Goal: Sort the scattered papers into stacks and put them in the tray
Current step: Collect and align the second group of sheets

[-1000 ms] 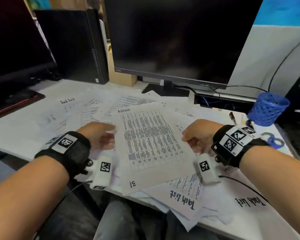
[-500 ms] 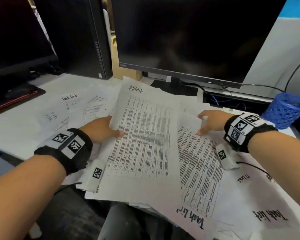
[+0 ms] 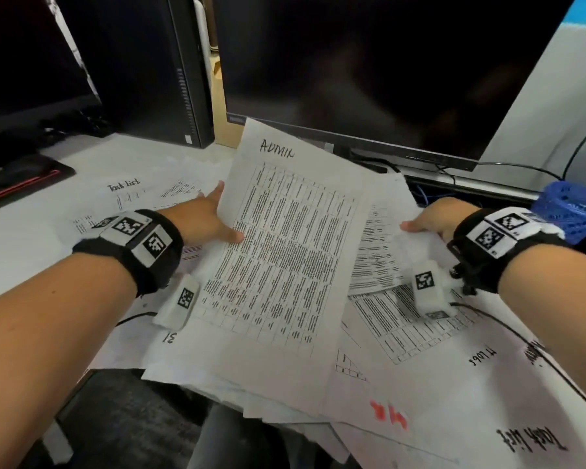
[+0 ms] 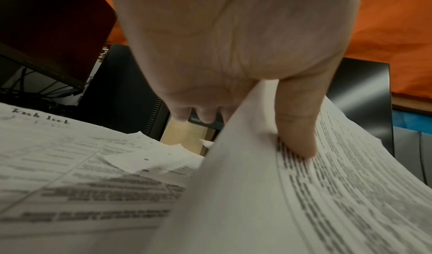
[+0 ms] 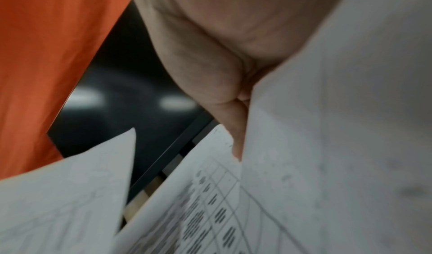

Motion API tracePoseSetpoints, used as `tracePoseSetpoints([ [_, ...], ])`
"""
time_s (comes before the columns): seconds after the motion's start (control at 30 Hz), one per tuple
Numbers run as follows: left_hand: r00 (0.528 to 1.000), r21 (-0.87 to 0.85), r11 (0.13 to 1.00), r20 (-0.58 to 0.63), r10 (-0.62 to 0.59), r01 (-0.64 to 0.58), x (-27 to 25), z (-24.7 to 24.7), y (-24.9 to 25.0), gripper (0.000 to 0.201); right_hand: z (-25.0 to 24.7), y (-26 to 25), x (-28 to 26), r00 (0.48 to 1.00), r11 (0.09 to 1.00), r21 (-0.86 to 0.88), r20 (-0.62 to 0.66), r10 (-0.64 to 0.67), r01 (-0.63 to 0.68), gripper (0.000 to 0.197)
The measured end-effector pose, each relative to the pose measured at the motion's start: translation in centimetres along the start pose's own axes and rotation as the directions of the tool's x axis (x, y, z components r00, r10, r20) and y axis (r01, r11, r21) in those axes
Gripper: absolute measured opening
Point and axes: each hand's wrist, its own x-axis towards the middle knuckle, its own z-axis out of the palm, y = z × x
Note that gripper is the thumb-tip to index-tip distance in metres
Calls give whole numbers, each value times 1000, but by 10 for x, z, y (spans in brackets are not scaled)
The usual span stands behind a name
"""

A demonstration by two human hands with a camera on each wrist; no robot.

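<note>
A printed sheet headed "ADMIN" [image 3: 285, 252] is raised off the desk and tilted. My left hand [image 3: 214, 225] pinches its left edge, thumb on the printed face [image 4: 297, 128], fingers behind. My right hand [image 3: 430, 223] pinches the right edge of another printed sheet [image 3: 379, 245] that lies partly under the ADMIN sheet; in the right wrist view that paper [image 5: 327, 147] covers most of the fingers. Many more papers [image 3: 420, 384] lie scattered over the desk, some marked "Task list" [image 3: 124, 186]. No tray is in view.
A large dark monitor [image 3: 369, 62] stands just behind the papers, a second screen [image 3: 24, 62] and a black computer case [image 3: 149, 62] at the left. A blue mesh cup [image 3: 572, 208] sits at the right edge. Papers overhang the desk's near edge [image 3: 268, 411].
The ADMIN sheet went from lying flat on the pile to being lifted and tilted up by my left hand. My right hand moved right and took hold of a second sheet.
</note>
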Motion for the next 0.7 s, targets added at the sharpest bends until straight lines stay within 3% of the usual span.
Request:
tracePoseSetpoints([
  [0.1,997,95,994,44,-61,57,3,2,3,79,28,-15,9,992,996,65,113,-65,58,48],
  [0.17,989,87,990,92,-116,108,2,5,4,64,41,-33,5,987,970,241,147,-63,25,50],
  [0.23,986,93,989,111,-126,116,0,9,4,49,47,-46,0,989,961,276,146,-22,-19,45],
  [0.3,988,85,993,123,-94,83,0,10,3,46,48,-49,1,994,984,175,107,-21,2,50],
  [0.4,994,90,996,111,-13,3,-3,7,3,50,41,-44,-3,994,992,86,-78,-80,87,63],
  [0.5,996,107,990,-14,94,-92,-7,-1,3,55,30,-30,5,991,963,251,-114,-76,103,68],
  [0.6,974,42,993,-193,116,-110,-10,-12,2,62,16,-14,2,984,917,363,-125,-126,164,44],
  [0.7,948,7,992,-294,126,-130,-12,-22,0,65,2,0,-9,952,866,408,-217,-217,290,26],
])
